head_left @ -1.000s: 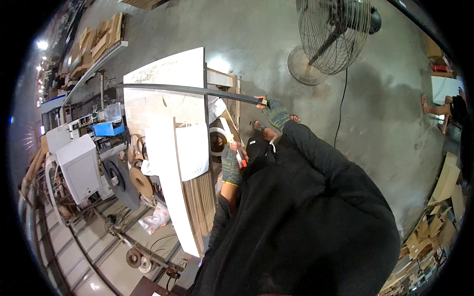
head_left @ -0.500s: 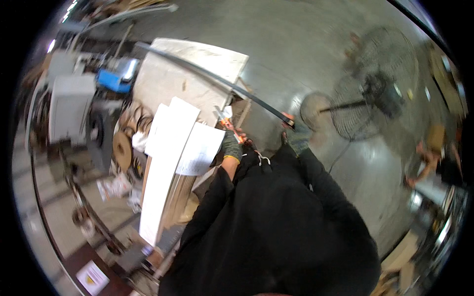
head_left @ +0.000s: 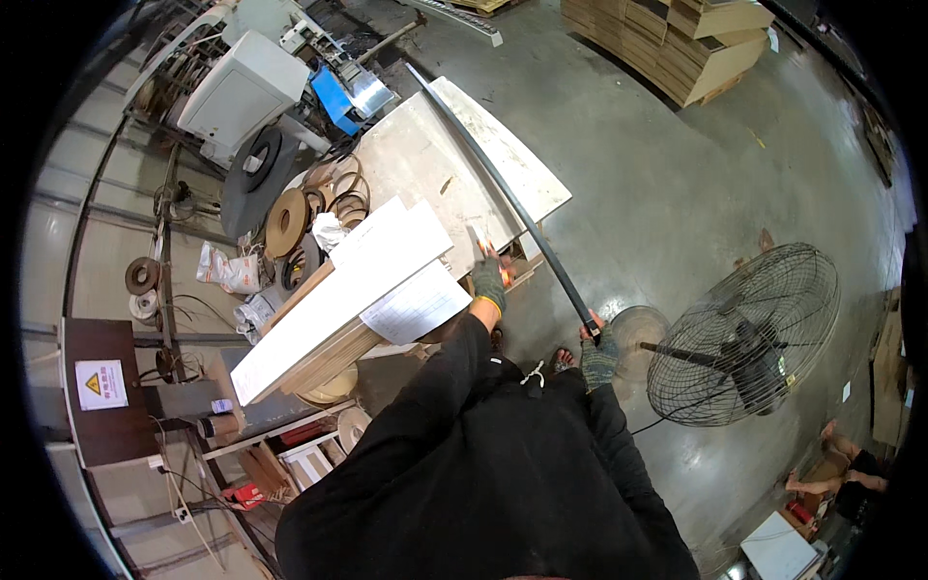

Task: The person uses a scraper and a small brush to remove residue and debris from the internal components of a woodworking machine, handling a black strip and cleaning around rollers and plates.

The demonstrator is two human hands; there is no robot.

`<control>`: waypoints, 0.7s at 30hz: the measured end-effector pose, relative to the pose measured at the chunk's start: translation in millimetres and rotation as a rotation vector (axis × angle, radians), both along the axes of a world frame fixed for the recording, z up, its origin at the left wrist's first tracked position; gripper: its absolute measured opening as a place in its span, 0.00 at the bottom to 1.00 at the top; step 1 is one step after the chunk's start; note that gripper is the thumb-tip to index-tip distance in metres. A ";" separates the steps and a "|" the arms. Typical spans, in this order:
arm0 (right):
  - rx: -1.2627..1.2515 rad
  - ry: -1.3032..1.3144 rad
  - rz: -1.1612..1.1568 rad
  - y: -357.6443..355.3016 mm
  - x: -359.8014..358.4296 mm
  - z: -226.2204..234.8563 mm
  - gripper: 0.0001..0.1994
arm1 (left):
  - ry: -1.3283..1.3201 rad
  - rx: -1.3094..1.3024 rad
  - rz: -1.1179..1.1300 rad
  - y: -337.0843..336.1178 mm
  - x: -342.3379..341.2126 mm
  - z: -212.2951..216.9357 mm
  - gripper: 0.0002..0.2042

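Note:
My left hand (head_left: 488, 282), in a grey knit glove with bare fingertips, is closed around an orange-handled tool with a pale, narrow blade (head_left: 482, 242), seemingly a utility knife. It is beside the near edge of a pale board tabletop (head_left: 411, 150). A long, dark, narrow strip (head_left: 512, 198) slants across that tabletop and past its right edge. My gloved right hand (head_left: 599, 356) grips the strip's near end. Left of my left hand, a printed paper sheet (head_left: 416, 307) hangs against a stack of white-topped boards (head_left: 343, 300).
A large black floor fan (head_left: 744, 338) stands to my right on its round base. Rolls of edging tape (head_left: 287, 222) and a grey machine (head_left: 242, 97) are on the left. Stacked cardboard (head_left: 667, 43) stands far off. Another person's bare limbs (head_left: 836, 464) show at lower right.
My view has turned, so the tabletop and machine appear farther right, and the cardboard stack has come into view. Both hands keep hold; the strip now slants more steeply across the picture.

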State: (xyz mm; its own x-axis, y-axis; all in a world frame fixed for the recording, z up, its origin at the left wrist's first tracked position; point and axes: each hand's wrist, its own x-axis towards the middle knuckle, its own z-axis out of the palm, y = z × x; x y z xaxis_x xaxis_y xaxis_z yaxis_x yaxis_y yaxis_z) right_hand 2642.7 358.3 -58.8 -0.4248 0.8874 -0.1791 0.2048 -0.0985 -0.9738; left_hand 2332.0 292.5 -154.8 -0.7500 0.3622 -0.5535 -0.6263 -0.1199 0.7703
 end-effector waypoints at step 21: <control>-0.043 0.110 0.047 -35.5 92.1 40.3 0.20 | -0.545 0.303 -0.137 90.2 60.3 77.5 0.38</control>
State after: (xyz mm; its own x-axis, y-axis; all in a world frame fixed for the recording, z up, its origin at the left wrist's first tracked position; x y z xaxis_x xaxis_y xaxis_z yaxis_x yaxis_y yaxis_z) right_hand 2734.8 322.8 -18.5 -0.4846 0.8587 -0.1666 0.1024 -0.1335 -0.9857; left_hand 2392.3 382.7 -77.3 -0.3257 0.6351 -0.7004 -0.9437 -0.1735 0.2815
